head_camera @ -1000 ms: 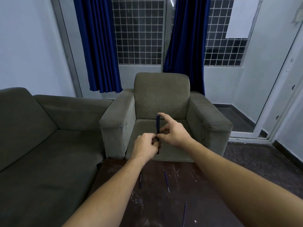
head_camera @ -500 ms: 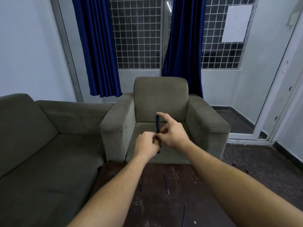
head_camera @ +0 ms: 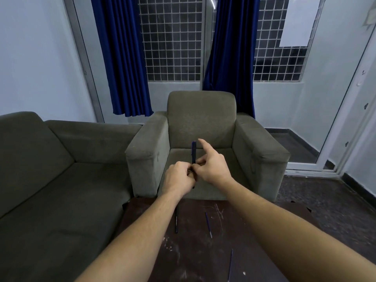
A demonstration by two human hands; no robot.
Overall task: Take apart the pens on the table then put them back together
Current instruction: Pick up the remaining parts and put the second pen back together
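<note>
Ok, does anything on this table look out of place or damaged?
The table is scratched and flecked with white marks. Three loose pen pieces lie scattered on it: a dark piece, a blue piece and a thin piece nearest the camera. The pen, held upright by the left hand and right hand, shows nothing odd.

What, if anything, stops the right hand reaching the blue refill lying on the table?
Probably yes, it could reach once freed. The blue refill lies uncovered on the table. The right hand pinches the upright pen with the left hand, so it would have to let go first.
</note>
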